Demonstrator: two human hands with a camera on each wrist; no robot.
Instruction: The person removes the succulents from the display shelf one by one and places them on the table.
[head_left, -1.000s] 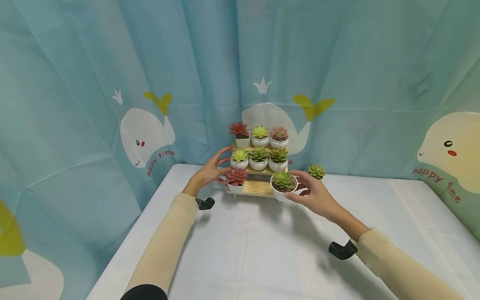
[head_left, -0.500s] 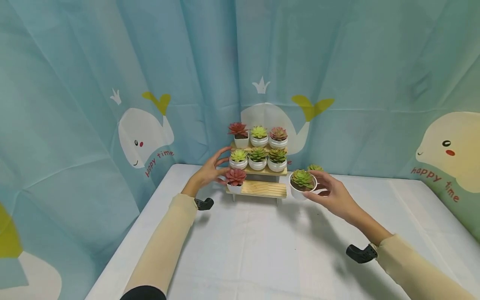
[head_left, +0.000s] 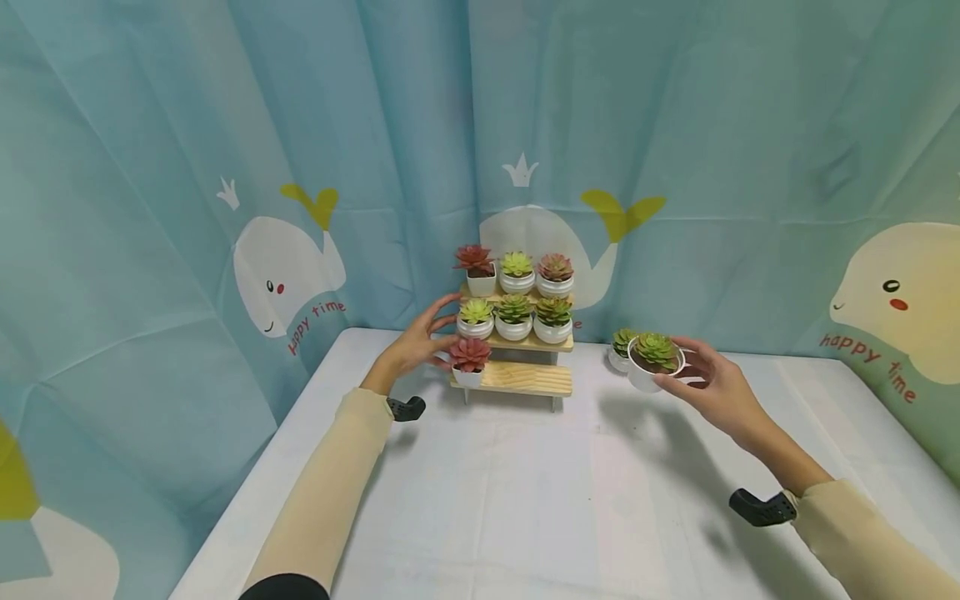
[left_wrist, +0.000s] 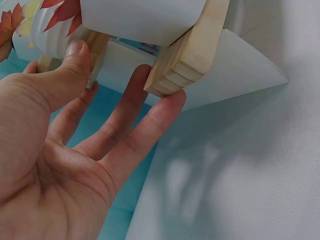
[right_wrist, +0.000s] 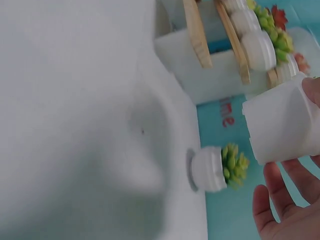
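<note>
Succulent pot [head_left: 642,379], likely light, stiff and slick, best held by its sides, is pinched in right hand [head_left: 716,387]; left hand [head_left: 411,350], fingers spread, touches tiered stand [head_left: 528,379].

Red "happy time" lettering [head_left: 316,321] twice on the blue curtain [head_left: 405,125], plus a partial "ime" [right_wrist: 226,112]

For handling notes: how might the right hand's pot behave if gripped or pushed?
The pot seems stiff: no dent shows. Smooth-looking sides might slip from the right hand; upright, the flat-looking base should resist rolling.
</note>
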